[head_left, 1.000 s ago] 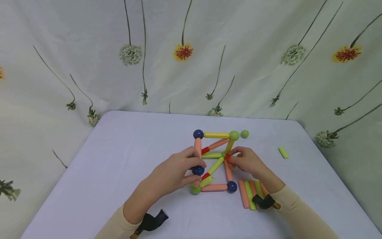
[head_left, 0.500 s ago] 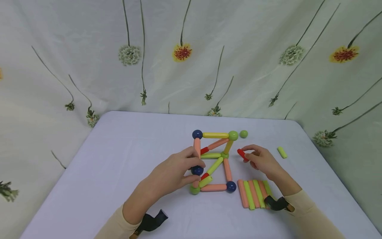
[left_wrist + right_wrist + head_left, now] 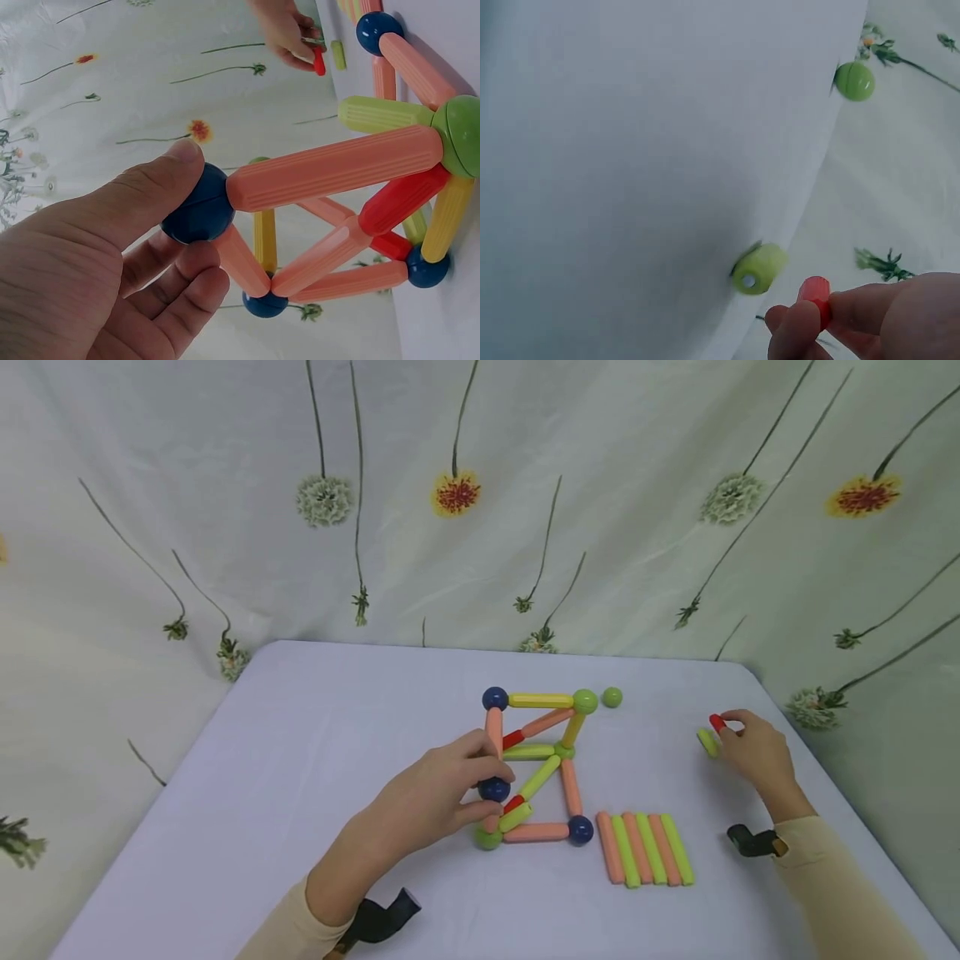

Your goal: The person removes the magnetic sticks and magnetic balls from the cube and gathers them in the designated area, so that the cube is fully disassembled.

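Observation:
My left hand (image 3: 442,785) grips a dark blue ball (image 3: 202,206) at an upper corner of a frame built from magnetic sticks and balls. In the left wrist view a salmon stick (image 3: 337,169) runs from that ball to a green ball (image 3: 459,136). Thumb and fingertips lie on opposite sides of the blue ball. At the right of the table my right hand (image 3: 757,756) pinches a short red magnetic stick (image 3: 815,300) between thumb and fingers. Close beside it a short lime stick (image 3: 707,742) lies on the table; its metal end shows in the right wrist view.
A row of salmon and lime sticks (image 3: 643,849) lies right of the frame. One loose green ball (image 3: 612,697) sits behind it, near the frame's back right corner. A flowered cloth (image 3: 637,510) hangs beyond the table (image 3: 337,693).
My right hand has drawn the red stick away from the frame's middle joint and carried it right, over beside the short lime stick. The left hand stays on the blue ball.

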Demonstrator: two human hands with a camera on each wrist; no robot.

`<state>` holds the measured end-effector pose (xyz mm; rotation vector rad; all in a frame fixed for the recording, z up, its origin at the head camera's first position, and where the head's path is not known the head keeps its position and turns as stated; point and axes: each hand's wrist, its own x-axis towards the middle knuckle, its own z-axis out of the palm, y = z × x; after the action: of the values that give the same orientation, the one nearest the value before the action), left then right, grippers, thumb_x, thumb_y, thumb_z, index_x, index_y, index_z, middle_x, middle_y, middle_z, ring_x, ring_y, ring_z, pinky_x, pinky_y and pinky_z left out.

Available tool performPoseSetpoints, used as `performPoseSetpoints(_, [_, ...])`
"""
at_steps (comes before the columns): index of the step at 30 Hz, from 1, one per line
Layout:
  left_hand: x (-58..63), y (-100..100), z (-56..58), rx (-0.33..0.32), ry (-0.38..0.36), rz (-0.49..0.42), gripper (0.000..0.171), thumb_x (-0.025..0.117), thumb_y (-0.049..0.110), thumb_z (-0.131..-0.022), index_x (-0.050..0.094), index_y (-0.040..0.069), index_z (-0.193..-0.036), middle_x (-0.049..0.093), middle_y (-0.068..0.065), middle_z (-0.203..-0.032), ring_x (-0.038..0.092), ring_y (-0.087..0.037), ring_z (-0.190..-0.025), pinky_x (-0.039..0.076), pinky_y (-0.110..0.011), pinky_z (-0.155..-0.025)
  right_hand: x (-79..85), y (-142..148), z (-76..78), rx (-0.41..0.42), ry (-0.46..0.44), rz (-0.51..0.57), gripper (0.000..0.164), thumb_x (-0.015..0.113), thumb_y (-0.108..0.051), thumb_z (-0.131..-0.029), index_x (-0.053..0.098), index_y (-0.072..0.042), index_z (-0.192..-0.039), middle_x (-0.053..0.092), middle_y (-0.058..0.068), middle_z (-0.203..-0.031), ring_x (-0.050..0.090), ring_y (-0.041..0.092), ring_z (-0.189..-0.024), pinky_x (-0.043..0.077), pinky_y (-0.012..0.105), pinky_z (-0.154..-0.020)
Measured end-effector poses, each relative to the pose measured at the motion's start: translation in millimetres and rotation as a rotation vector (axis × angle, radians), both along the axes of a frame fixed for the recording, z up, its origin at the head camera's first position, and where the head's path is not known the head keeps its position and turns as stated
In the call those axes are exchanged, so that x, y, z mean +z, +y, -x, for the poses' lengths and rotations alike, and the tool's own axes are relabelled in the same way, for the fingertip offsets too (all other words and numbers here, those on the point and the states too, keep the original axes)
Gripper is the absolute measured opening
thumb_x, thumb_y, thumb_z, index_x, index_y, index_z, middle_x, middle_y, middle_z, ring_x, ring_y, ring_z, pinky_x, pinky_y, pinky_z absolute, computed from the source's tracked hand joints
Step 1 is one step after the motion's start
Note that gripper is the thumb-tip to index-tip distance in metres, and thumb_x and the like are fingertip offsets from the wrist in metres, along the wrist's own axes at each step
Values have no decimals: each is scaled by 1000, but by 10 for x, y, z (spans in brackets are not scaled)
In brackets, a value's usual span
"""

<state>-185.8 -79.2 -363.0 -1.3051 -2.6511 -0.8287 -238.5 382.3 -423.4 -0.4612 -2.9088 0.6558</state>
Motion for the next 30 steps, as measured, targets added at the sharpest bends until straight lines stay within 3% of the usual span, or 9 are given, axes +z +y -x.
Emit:
performPoseSetpoints(8, [-9,1,-12,-9,-11,-8,33,82,22,-80,69,19,-110,50,8,-104,51,-4,-82,47,-16,-70,-82,218,40,-4,-192,-91,43,41,-20,-98,49,6,-131,49,37,-124,54,33,-72,44,37,-52])
performPoseSetpoints(15, [21,0,-8,-9,-7,-9,33,83,21,-79,70,20,-110,50,8,-104,52,-4,-81,47,-15,-69,-48,165,65,53,-210,-107,43,35,-17,-98,49,6,-131,48,38,-126,54,40,-87,45,44,-62])
performPoseSetpoints(20, [21,4,5,-10,-11,-6,34,82,20,-80,70,19,-111,51,8,-104,53,-5,-82,48,-16,-70,4,116,62,62,-252,-119,44,37,-17,-99,43,8,-134,47,39,-127,56,45,-92,47,50,-67])
performPoseSetpoints(25, [21,10,7,-10,-15,1,34,82,21,-80,70,18,-112,52,7,-105,54,-7,-83,48,-16,-71,124,-65,-7,119,-170,-138,50,47,-20,-97,39,12,-134,49,39,-117,54,48,-94,47,55,-68])
performPoseSetpoints(30, [25,2,0,-4,-13,0,34,82,21,-80,70,19,-112,52,7,-105,56,-10,-83,48,-16,-70,263,-534,-87,250,-37,-168,42,54,-21,-96,51,9,-126,56,33,-110,57,42,-89,49,50,-64])
